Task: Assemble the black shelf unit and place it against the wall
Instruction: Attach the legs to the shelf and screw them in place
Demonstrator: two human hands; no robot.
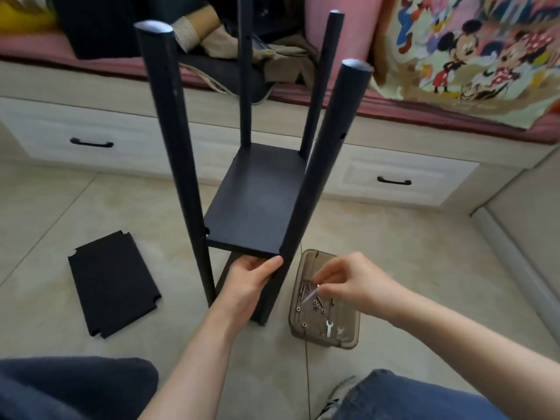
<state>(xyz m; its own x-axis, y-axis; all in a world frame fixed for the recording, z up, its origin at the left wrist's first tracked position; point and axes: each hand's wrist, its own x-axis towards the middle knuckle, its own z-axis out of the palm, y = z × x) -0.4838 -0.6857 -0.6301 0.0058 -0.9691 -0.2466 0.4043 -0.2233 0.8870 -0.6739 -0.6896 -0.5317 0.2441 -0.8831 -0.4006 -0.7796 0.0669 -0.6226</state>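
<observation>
- Left hand (251,280) grips shelf (257,201) front edge; likely stiff, light, wobbly unbolted.
- Right hand (348,283) pinches screw (311,294) in tray (353,336).
- Best lifted by posts (169,131).

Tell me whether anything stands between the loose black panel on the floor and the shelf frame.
Nothing visible does. Only bare tile lies between the loose panel and the frame's near-left post. The left hand grips the front edge of the fitted shelf beyond that post; the right hand pinches a screw over the tray, off that path.
</observation>
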